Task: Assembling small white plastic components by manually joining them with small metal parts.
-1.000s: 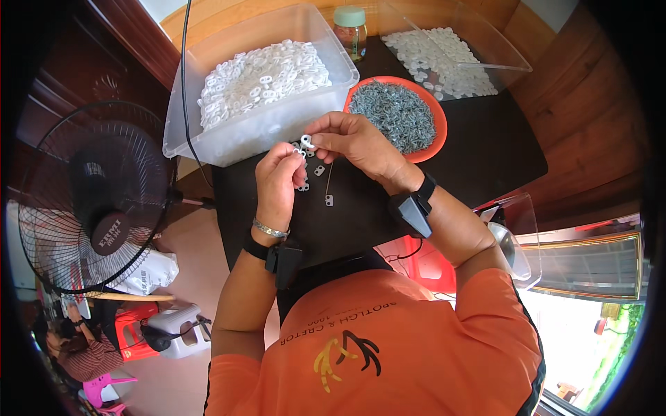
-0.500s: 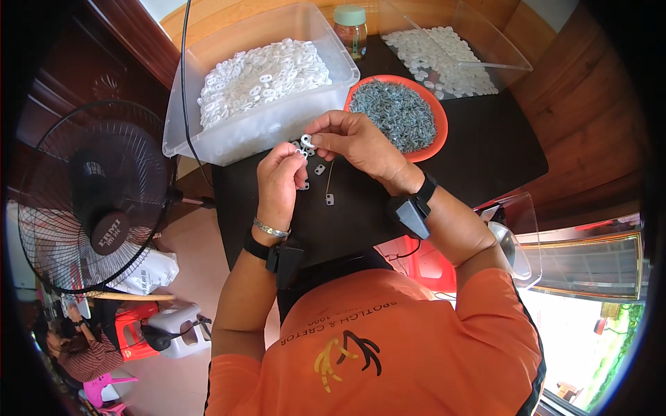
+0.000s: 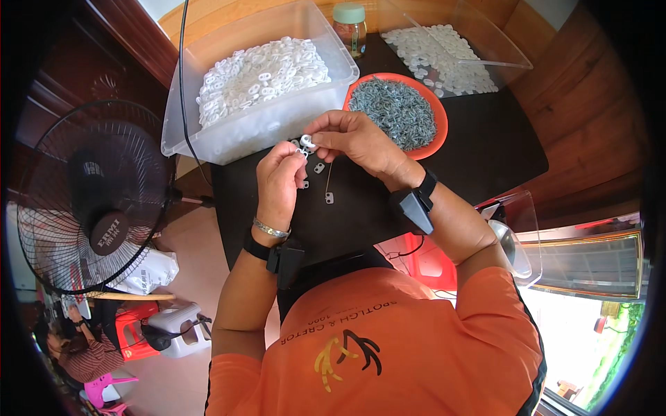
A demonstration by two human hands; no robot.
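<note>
Over the dark table, my two hands meet fingertip to fingertip beside the plastic bin. My right hand (image 3: 357,144) pinches a small white two-holed plastic piece (image 3: 306,141) between thumb and forefinger. Just below it, the closed fingers of my left hand (image 3: 277,184) grip another small white piece (image 3: 301,152), mostly hidden by the fingertips. Whether the two pieces are joined I cannot tell. Several loose two-holed pieces (image 3: 319,168) lie on the table under my hands. One lone piece (image 3: 329,198) sits nearer to me, at the end of a thin pale line.
A clear bin (image 3: 243,132) heaped with white pieces stands at the back left. An orange bowl (image 3: 444,132) of small metal parts is right of my hands. Behind are a green-lidded jar (image 3: 349,31) and a tray (image 3: 510,59) of white discs. A fan (image 3: 97,201) stands left.
My hands keep nearly the same place and grip. The white piece in my right fingers has turned slightly, and my right wrist has shifted a little.
</note>
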